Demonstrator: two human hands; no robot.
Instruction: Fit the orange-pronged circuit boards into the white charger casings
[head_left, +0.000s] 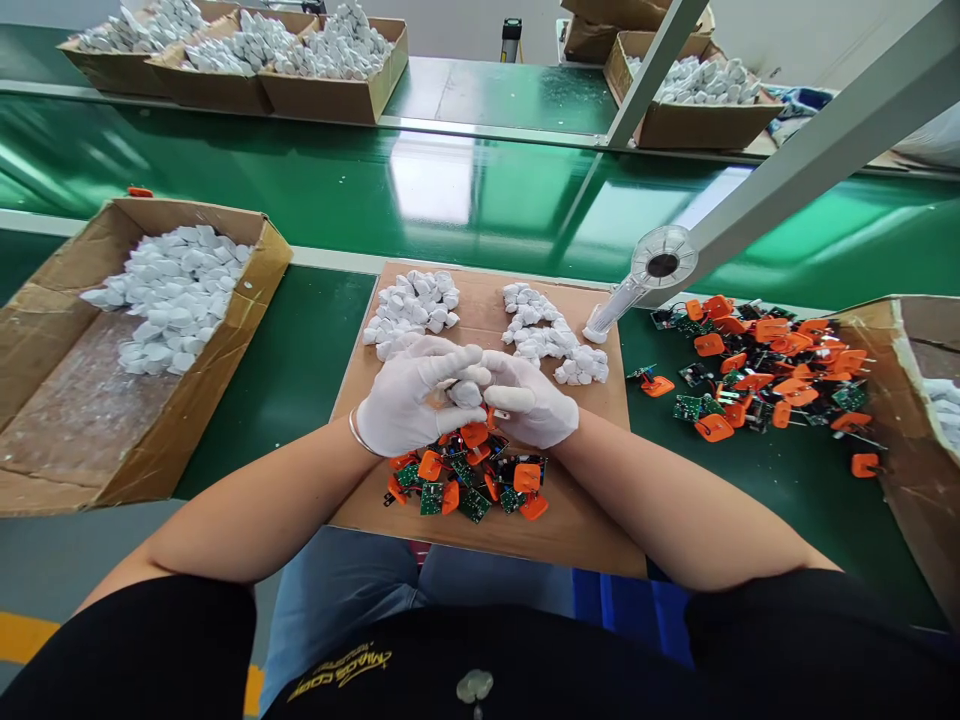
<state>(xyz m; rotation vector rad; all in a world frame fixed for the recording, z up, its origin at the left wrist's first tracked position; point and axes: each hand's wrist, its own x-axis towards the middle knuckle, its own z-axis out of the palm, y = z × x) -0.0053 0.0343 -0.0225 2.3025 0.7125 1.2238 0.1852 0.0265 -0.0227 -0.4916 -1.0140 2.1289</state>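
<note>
My left hand [416, 395], in a white glove, is closed around a small white plastic housing [465, 394]. My right hand [531, 402], gloved too, meets it fingertip to fingertip, its fingers closed. What the right fingers pinch is mostly hidden; a small metal-looking bit shows under them. Just below both hands lies a pile of green circuit boards with orange plastic pieces [474, 502] on a cardboard sheet [592, 520]. Beyond the hands, white housings lie in a left heap [420, 303] and a right heap [541, 325].
A cardboard box [217, 400] of white parts stands at left. On the right, more orange-and-green boards [787, 370] lie beside another box [892, 400]. A clear-headed fan-like device [637, 280] stands by a slanted metal post [810, 150]. Several filled boxes [337, 95] line the far shelf.
</note>
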